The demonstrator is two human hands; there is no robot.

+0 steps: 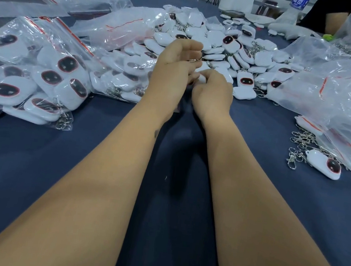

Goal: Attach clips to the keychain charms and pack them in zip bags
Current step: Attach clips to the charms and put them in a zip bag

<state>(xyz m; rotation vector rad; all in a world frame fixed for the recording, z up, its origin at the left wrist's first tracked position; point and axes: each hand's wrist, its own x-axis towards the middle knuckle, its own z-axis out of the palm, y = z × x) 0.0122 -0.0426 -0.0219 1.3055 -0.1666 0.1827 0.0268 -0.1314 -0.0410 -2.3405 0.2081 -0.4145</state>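
Observation:
A heap of white keychain charms (228, 47) with dark oval faces lies at the middle of the blue table. In front of it my left hand (172, 71) pinches a small metal clip (195, 60) between curled fingers. My right hand (212, 92) is curled round a white charm (201, 77), mostly hidden by the fingers. The two hands touch. Filled zip bags (30, 74) with red seals lie at the left. Loose metal clips (300, 147) lie at the right beside one charm (324, 164).
Clear plastic bags (344, 94) pile up on the right and empty zip bags (79, 4) at the back left. A water bottle (298, 5) and another person's arm (337, 20) are at the far right. The blue cloth (28, 167) covers the near table.

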